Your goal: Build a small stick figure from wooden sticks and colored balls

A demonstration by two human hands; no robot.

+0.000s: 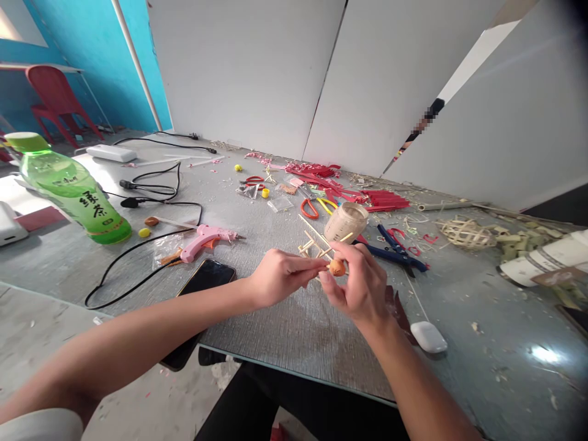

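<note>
My left hand (280, 277) is closed in a pinch on a thin wooden stick whose tip meets a small orange-brown bead (337, 267). My right hand (361, 283) pinches that bead between thumb and fingers. Just behind the hands a small frame of light wooden sticks (315, 242) rises above the grey table (285, 331). A beige jar (345, 222) lies tilted behind the frame.
A pink glue gun (206, 239) and a black phone (202, 278) lie left of the hands. Blue pliers (397, 251), scissors (316, 206), red strips (367, 197) and a woven ball (466, 233) lie behind. A green bottle (68, 187) stands at left, a white earbud case (428, 337) at right.
</note>
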